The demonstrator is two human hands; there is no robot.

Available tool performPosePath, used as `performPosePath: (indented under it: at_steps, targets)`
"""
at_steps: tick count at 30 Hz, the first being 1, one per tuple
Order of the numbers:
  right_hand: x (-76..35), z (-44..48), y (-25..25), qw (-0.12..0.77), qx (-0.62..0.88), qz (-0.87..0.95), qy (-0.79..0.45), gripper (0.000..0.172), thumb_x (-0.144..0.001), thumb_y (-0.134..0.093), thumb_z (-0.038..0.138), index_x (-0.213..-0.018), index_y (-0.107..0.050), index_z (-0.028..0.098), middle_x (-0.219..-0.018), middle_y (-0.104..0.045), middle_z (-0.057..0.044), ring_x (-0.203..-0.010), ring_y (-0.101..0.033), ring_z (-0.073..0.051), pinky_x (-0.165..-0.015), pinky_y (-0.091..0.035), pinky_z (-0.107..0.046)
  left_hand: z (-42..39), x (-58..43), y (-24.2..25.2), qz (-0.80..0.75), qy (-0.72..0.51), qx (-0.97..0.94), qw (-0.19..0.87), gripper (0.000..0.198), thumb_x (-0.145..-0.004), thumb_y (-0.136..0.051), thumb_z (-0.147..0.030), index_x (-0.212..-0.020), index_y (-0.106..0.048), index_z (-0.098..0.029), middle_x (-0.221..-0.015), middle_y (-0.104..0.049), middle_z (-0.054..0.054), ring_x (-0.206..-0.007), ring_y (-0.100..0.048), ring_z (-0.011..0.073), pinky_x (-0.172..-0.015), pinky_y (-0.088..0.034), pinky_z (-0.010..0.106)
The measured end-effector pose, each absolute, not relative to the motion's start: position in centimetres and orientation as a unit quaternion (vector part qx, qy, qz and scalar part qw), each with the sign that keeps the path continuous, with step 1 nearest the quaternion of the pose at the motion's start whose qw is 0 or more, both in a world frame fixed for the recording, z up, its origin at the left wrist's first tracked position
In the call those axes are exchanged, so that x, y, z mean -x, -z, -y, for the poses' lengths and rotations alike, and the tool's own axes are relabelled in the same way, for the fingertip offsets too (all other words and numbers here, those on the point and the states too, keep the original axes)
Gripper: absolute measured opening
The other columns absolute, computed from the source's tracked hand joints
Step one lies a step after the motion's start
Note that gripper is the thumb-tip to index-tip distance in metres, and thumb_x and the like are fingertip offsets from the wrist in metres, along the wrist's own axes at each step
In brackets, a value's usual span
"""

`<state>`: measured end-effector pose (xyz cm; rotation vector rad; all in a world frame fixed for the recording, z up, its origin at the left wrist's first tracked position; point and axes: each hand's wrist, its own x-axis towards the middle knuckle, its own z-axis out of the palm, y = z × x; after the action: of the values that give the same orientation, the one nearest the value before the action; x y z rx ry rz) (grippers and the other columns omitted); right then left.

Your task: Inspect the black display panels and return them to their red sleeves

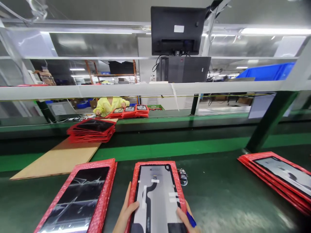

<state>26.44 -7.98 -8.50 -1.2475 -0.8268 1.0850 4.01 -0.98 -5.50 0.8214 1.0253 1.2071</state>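
A tablet screen panel [160, 191] lies back side up on a red bubble-wrap sleeve [178, 184], directly in front of me. Its silver back carries a black flex cable and white tape strips. My left hand [126, 210] closes on the left edge, thumb over the panel's rim. On the opposite edge, my right hand [187, 216] grips in the same way. Something blue and pen-like [191, 220] sticks out by the right hand; how it is held is hidden. Just beyond the sleeve's right side sits a small shiny object [183, 177].
Glossy black screens on red sleeves [82, 191] lie at left; another red stack [279, 178] lies at right. A wooden board [60, 155] carries a red pile [91, 129]. Across the bench, a person in yellow [110, 105] works. A green post [269, 123] and white rail [121, 90] stand ahead.
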Motion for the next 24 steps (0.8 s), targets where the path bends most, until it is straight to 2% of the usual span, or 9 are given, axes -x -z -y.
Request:
performPosePath:
  at_steps: [4, 8, 10, 11, 13, 15, 17, 20, 24]
  targets:
    - [-24.9, 8.0, 6.6, 0.607, 0.548, 0.293, -0.496, 0.075, -0.06, -0.068, 0.068, -0.12, -0.055, 0.025, -0.125, -0.063, -0.003, -0.129, -0.045, -0.03, -0.111, -0.032, -0.036, 1.6, -3.6, 5.3, -0.457, -0.513, -0.391, 0.613, 0.092, -0.062, -0.063, -0.051, -0.143, -0.028, -0.022, -0.14, -0.049, 0.011, -0.13, -0.04, 0.0363, -0.106, -0.033, 0.046]
    - [-25.5, 7.9, 3.7, 0.595, 0.525, 0.305, -0.526, 0.071, -0.062, -0.07, 0.064, -0.119, -0.055, 0.024, -0.117, -0.068, -0.005, -0.119, -0.055, -0.031, -0.103, -0.041, -0.039, 2.6, -2.9, 3.5, -0.475, -0.514, -0.447, 0.557, 0.096, -0.069, -0.063, -0.046, -0.147, -0.013, -0.02, -0.153, -0.026, 0.01, -0.14, -0.023, 0.0287, -0.113, -0.016, 0.038]
    - [-26.2, 8.1, 2.4, 0.6, 0.513, 0.317, -0.525, 0.062, -0.069, -0.067, 0.061, -0.118, -0.054, 0.025, -0.123, -0.065, -0.005, -0.121, -0.055, -0.029, -0.102, -0.043, -0.038, 2.9, -2.2, 1.6, -0.492, -0.519, -0.517, 0.47, 0.088, -0.072, -0.065, -0.043, -0.145, -0.022, -0.02, -0.154, -0.024, 0.01, -0.141, -0.017, 0.026, -0.114, -0.009, 0.036]
    - [-26.6, 8.2, 1.9, 0.612, 0.508, 0.328, -0.509, 0.057, -0.073, -0.065, 0.059, -0.118, -0.053, 0.027, -0.129, -0.061, -0.005, -0.124, -0.051, -0.027, -0.103, -0.042, -0.036, 3.0, -1.9, 0.5, -0.501, -0.512, -0.568, 0.405, 0.077, -0.073, -0.065, -0.043, -0.14, -0.033, -0.02, -0.151, -0.029, 0.01, -0.14, -0.02, 0.0267, -0.114, -0.011, 0.036]
    - [-27.2, 8.4, 1.0, 0.637, 0.499, 0.365, -0.46, 0.048, -0.078, -0.062, 0.055, -0.117, -0.049, 0.029, -0.137, -0.054, -0.006, -0.13, -0.045, -0.023, -0.106, -0.038, -0.032, 2.9, -1.1, -1.7, -0.503, -0.47, -0.634, 0.352, 0.048, -0.076, -0.062, -0.044, -0.118, -0.056, -0.02, -0.13, -0.052, 0.012, -0.124, -0.044, 0.0296, -0.104, -0.03, 0.039]
    - [-27.5, 8.3, 0.4, 0.631, 0.499, 0.418, -0.423, 0.041, -0.083, -0.058, 0.053, -0.113, -0.048, 0.029, -0.135, -0.056, -0.009, -0.126, -0.05, -0.022, -0.104, -0.039, -0.033, 2.6, -0.6, -3.3, -0.5, -0.415, -0.614, 0.448, 0.04, -0.073, -0.065, -0.046, -0.102, -0.062, -0.019, -0.104, -0.062, 0.011, -0.097, -0.057, 0.0278, -0.087, -0.042, 0.038]
    - [-27.5, 8.2, 0.2, 0.593, 0.509, 0.471, -0.408, 0.036, -0.085, -0.056, 0.05, -0.11, -0.049, 0.026, -0.127, -0.061, -0.012, -0.119, -0.056, -0.023, -0.102, -0.041, -0.034, 2.2, -0.3, -4.1, -0.503, -0.376, -0.558, 0.543, 0.042, -0.062, -0.074, -0.041, -0.094, -0.064, -0.016, -0.094, -0.064, 0.01, -0.081, -0.059, 0.0248, -0.079, -0.045, 0.037]
    - [-27.3, 8.2, 0.0, 0.554, 0.514, 0.511, -0.409, 0.035, -0.086, -0.056, 0.045, -0.112, -0.049, 0.023, -0.125, -0.061, -0.014, -0.118, -0.057, -0.024, -0.101, -0.04, -0.034, 1.6, -0.1, -4.3, -0.515, -0.356, -0.488, 0.608, 0.04, -0.054, -0.076, -0.028, -0.089, -0.064, -0.013, -0.098, -0.063, 0.011, -0.079, -0.061, 0.0227, -0.078, -0.047, 0.036]
    - [-27.0, 8.6, -0.2, 0.545, 0.489, 0.528, -0.429, 0.032, -0.086, -0.057, 0.04, -0.113, -0.05, 0.024, -0.125, -0.062, -0.011, -0.121, -0.055, -0.023, -0.099, -0.042, -0.031, 1.3, -0.3, -5.2, -0.515, -0.339, -0.402, 0.677, 0.036, -0.062, -0.071, -0.024, -0.095, -0.057, -0.015, -0.086, -0.065, 0.006, -0.07, -0.063, 0.0161, -0.071, -0.049, 0.031]
